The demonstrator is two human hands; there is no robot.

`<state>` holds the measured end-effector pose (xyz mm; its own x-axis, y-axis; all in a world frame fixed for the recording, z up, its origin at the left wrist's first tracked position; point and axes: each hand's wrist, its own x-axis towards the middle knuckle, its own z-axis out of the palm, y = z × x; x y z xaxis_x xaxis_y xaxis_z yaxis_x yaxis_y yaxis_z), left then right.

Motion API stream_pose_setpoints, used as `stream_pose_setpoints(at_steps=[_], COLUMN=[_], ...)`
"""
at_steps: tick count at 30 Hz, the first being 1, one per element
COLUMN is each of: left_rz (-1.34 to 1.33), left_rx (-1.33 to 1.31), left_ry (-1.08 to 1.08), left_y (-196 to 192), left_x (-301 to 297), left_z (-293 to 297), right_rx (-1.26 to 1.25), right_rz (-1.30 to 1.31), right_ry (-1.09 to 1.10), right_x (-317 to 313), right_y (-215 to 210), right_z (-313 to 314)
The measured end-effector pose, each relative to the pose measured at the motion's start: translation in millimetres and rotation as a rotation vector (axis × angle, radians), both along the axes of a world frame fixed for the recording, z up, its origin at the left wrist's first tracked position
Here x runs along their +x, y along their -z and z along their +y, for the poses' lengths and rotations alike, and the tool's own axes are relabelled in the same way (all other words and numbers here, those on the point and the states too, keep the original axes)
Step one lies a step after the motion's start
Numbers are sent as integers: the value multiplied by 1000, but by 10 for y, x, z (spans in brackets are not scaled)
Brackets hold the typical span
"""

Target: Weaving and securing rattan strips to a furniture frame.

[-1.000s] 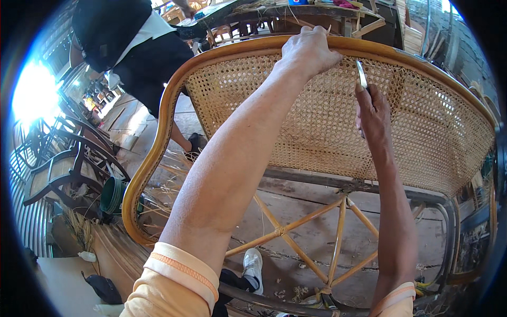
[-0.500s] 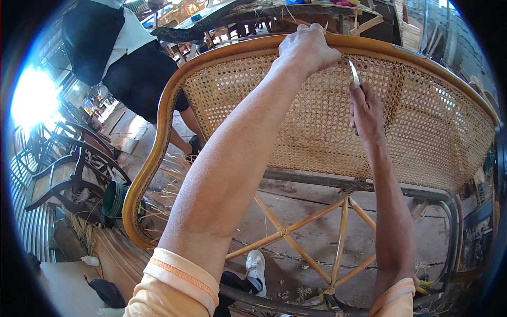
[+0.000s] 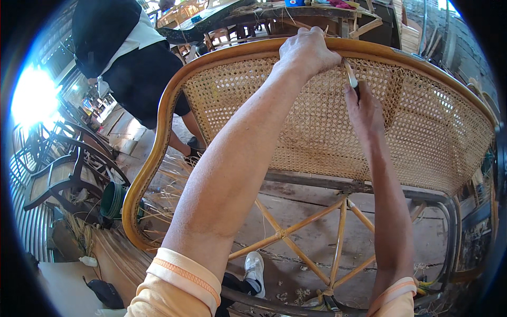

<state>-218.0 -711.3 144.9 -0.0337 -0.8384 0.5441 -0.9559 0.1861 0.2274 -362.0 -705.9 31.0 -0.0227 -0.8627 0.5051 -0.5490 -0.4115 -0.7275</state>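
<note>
A bench with a woven cane back (image 3: 317, 121) stands before me, framed by a curved, varnished wooden rail (image 3: 222, 52). My left hand (image 3: 308, 51) is closed over the top rail, its fingers curled and partly hidden. Beside its knuckles a thin pale sliver (image 3: 326, 30) sticks up. My right hand (image 3: 365, 108) grips a small knife with a dark handle and a short curved blade (image 3: 350, 73). The blade points up at the cane's upper edge, just right of my left thumb. Whether its tip touches the cane, I cannot tell.
Crossed rattan struts (image 3: 282, 232) fill the lower frame. A person in dark shorts (image 3: 145, 84) stands at the far left. Dark wooden chairs (image 3: 68, 174) and a green bucket (image 3: 112, 199) are at left. Behind the rail is a cluttered workbench (image 3: 253, 16).
The knife has turned, and its tip has shifted slightly left, nearer my left thumb. My left hand has kept its place on the rail. The other person has leaned slightly right.
</note>
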Motion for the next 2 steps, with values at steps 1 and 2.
stream_pose_setpoints(at_steps=[1, 2], left_rz=[1, -2], left_rx=[30, 29], left_ry=[4, -3], left_y=[-15, -11], left_x=[-2, -2], left_z=[5, 23], right_rx=[-79, -160], right_rz=[254, 507], right_ry=[84, 167], right_x=[-40, -57], right_y=[72, 107], right_z=[-108, -201])
